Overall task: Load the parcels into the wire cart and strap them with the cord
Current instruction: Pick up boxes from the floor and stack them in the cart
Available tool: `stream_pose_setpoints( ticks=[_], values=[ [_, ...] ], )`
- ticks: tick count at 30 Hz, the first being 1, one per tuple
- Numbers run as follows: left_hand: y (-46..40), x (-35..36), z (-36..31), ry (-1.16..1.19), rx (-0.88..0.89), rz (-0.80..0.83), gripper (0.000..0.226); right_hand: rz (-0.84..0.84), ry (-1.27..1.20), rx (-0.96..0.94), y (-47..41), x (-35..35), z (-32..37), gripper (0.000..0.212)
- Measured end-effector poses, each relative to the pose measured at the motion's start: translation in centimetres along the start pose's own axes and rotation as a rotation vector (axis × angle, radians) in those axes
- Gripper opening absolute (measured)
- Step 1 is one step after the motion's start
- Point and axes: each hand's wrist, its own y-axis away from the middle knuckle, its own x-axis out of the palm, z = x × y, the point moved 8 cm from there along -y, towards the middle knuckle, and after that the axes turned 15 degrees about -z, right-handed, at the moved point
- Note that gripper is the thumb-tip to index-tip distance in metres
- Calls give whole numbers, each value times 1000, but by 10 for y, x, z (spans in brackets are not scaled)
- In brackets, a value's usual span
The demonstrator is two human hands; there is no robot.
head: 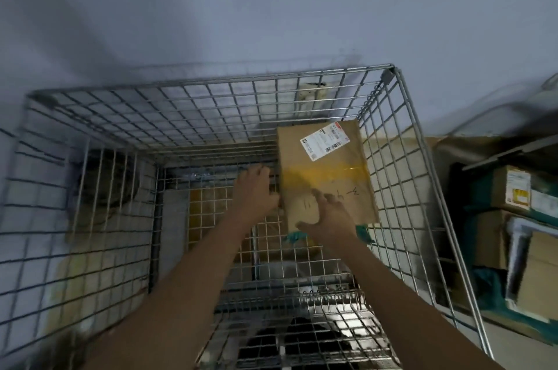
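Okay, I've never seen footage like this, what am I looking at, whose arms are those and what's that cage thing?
There is no machine here. A camera worn on a person's head looks down at their own bare arms. The cage is a wire cart seen from above. Inside it, in the far right corner, sits a brown cardboard parcel with a white label. The left hand touches the parcel's left edge; the right hand rests on its top. More boxes stand outside, to the right. I see no cord clearly.

Head view, steeply downward, close above wire cart [401,115], somewhat blurred
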Motion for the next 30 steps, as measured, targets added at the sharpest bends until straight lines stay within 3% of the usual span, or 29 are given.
stream_pose_setpoints(
  ticks=[5, 10, 13, 19, 25, 30],
  values=[
    [96, -57, 73, -48, -200, 18, 61, 112, 149, -211, 39, -29, 50, 100],
    [197, -130, 126, 7, -307, -45, 39, 74, 222, -374, 105, -50, 132, 97],
    [272, -175, 170, 41, -375, -128, 57, 43, 259, -523, 167, -45, 207, 98],
    [478, -260, 280, -44, -539, -420, 53, 54, 277, -855, 350, 8, 354, 96],
    [687, -248, 374, 25, -813, -500, 51, 171, 322, -1155, 516, 89, 427, 94],
    [811, -184, 410, -13, -1024, -388, 49, 251, 534, -1236, 578, 177, 428, 100]
  ],
)
